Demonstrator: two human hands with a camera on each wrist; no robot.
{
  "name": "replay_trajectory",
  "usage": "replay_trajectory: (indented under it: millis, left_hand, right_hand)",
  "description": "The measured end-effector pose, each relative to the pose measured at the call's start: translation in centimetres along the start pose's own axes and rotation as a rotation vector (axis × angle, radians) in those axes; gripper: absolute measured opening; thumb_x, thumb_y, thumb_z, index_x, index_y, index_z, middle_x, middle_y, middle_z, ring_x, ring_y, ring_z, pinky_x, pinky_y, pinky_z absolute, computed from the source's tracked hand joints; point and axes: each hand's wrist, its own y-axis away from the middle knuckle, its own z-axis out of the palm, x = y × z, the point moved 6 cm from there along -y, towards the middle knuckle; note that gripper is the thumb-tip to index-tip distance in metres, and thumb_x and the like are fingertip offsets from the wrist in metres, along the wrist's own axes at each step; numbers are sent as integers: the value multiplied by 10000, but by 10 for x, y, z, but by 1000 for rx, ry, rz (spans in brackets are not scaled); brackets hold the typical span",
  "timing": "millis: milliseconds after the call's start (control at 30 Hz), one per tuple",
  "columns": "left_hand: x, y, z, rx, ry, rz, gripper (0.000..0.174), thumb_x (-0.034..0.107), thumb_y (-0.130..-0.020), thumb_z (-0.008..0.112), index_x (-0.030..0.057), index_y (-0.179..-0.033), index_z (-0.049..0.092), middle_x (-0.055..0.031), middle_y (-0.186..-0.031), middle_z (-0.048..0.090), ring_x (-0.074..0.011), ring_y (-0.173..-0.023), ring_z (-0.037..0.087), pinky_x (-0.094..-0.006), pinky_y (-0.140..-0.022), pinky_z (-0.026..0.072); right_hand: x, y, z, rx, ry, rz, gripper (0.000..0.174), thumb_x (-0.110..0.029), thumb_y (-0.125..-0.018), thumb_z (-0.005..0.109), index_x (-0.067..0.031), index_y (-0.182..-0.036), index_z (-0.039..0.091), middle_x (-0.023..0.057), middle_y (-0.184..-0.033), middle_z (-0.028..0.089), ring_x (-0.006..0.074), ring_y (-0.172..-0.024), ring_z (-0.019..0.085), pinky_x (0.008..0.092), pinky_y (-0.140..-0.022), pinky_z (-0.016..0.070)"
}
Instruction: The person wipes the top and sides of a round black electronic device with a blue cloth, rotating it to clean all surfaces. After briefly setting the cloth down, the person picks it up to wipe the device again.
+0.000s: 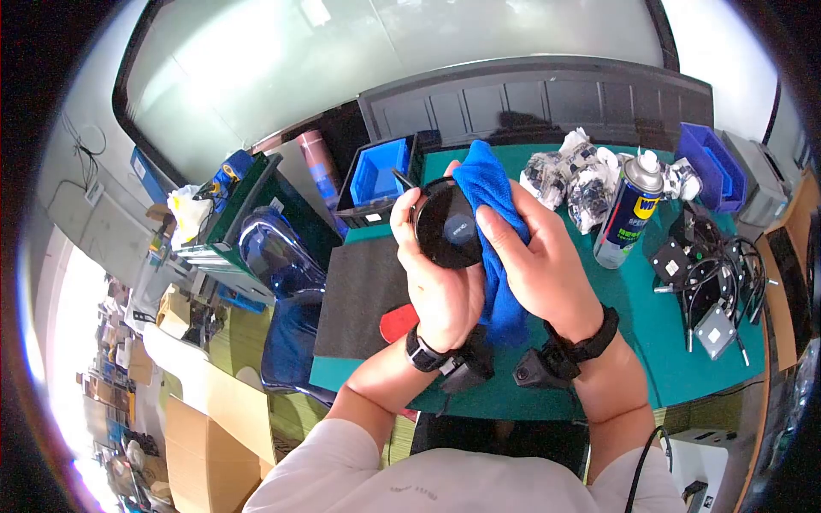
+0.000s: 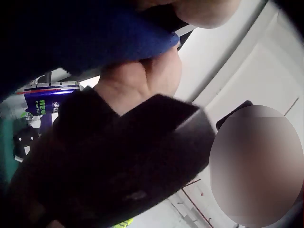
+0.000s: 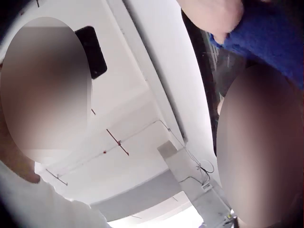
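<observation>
A round black disc-shaped object [image 1: 448, 229] with a small pale logo is held up over the table in the head view. The left hand [image 1: 440, 295] grips it from the left and below, fingers curled round its edge. On its right side the right hand [image 1: 547, 261] pinches a blue cloth [image 1: 489, 184], thumb in front, with the cloth against the disc's right edge and hanging below. In the left wrist view the blue cloth [image 2: 128, 38] lies across the top, in front of part of a hand. The right wrist view shows the cloth [image 3: 270, 40] at the upper right.
On the green table [image 1: 633, 342] stand a spray can [image 1: 629, 209], crumpled checkered cloths [image 1: 581, 184] and a tangle of cabled modules [image 1: 714, 278]. A dark mat [image 1: 359, 299] and a red object [image 1: 398, 325] lie left. Blue bins [image 1: 376, 175] are at the back left.
</observation>
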Motion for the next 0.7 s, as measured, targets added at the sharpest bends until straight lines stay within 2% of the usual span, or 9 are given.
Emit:
replay_trajectory:
  millis: [67,133,300,400,433,533,600,667,700]
  left_hand:
    - [-1,4,3,-21,-30,43,380,357,-950,360,149,-1262,420,-90,-1184,554,-223,-1073,545,-365,-946,430]
    - [-2,13,9,-45,-92,81,346,362,-935,367,161,-1208,436,-106,-1233,530,-252,-1105,529,-383,-971,408]
    - [-1,16,19,-78,11,74,354,359,-940,364,171,-1231,436,-107,-1227,532,-249,-1107,529,-371,-968,406]
    - [6,7,8,-23,-79,44,389,364,-948,343,168,-1276,418,-96,-1205,545,-235,-1094,535,-359,-960,410]
    - [4,4,-2,20,-95,-32,412,359,-953,323,165,-1310,393,-84,-1179,559,-220,-1073,545,-354,-948,418]
    - [3,6,-2,12,-72,20,401,353,-953,321,166,-1299,402,-79,-1161,567,-221,-1057,551,-360,-937,425]
    - [2,13,9,-51,-54,63,363,358,-945,344,152,-1230,437,-111,-1179,562,-242,-1083,541,-377,-960,415]
    - [-2,15,16,25,-5,-30,349,358,-938,359,149,-1202,445,-133,-1202,552,-256,-1095,534,-385,-981,402]
    - [-2,17,18,-37,-8,6,353,362,-932,375,148,-1205,440,-138,-1221,542,-262,-1100,532,-386,-991,395]
  right_hand:
    - [-7,1,-2,16,-2,31,230,-170,-906,550,4,-1052,582,79,-803,619,108,-708,549,267,-654,452]
    - [-3,2,-9,47,115,186,255,-200,-910,555,5,-1056,594,74,-821,632,95,-736,552,252,-673,456]
    - [9,0,-8,160,-240,220,278,-238,-923,552,7,-1041,607,51,-859,642,71,-779,542,247,-691,458]
    - [0,0,-2,8,-252,254,257,-198,-916,556,10,-1062,595,60,-895,644,68,-808,545,245,-713,458]
    - [-3,0,0,-34,-179,202,257,-189,-910,560,11,-1070,588,71,-901,644,71,-816,549,243,-722,458]
    - [-6,2,1,-79,-44,96,244,-179,-901,563,4,-1061,575,84,-868,637,76,-799,556,245,-708,455]
    - [-8,5,-8,33,113,202,217,-198,-902,566,-10,-1009,588,77,-829,630,78,-774,559,246,-681,453]
    - [-7,2,-6,93,21,138,203,-208,-905,567,-24,-983,598,47,-789,619,71,-723,537,244,-636,440]
    - [-3,2,-7,135,-42,150,204,-213,-906,565,-26,-980,601,43,-789,618,71,-716,534,242,-632,438]
